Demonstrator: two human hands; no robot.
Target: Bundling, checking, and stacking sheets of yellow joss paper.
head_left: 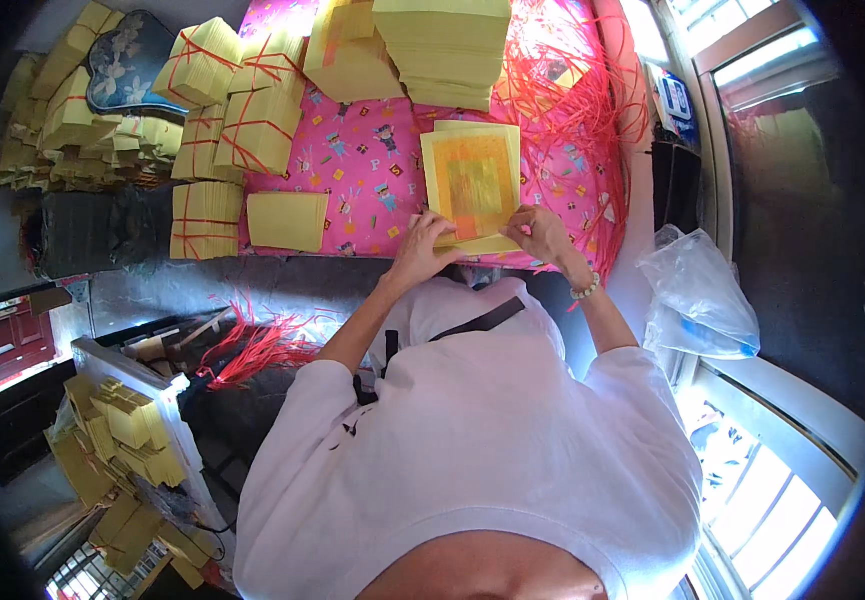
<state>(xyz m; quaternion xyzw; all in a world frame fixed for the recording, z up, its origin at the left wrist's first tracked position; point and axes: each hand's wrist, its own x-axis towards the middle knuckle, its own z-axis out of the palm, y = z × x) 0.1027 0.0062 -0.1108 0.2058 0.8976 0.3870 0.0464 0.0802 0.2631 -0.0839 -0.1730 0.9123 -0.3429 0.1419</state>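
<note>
Yellow paper sheets (430, 160) lie in a slightly uneven pile at the near edge of the table. The top one bears an orange panel with a shiny gold middle (477, 175). My left hand (424, 248) grips the near left corner of the paper, fingers bent over its edge. At the near right corner, my right hand (544, 238) pinches the paper between thumb and fingertips, a beaded bracelet on its wrist. How many sheets each hand holds cannot be made out. A low stack of plain yellow paper (287, 221) sits left of my left hand.
A pink patterned cloth (357, 170) covers the table. Tall yellow paper stacks (442, 50) stand at the back, and bundles tied with red strips (252, 130) at the left. Loose red strips (562, 80) spread at the back right. A clear plastic bag (702, 295) hangs at the right.
</note>
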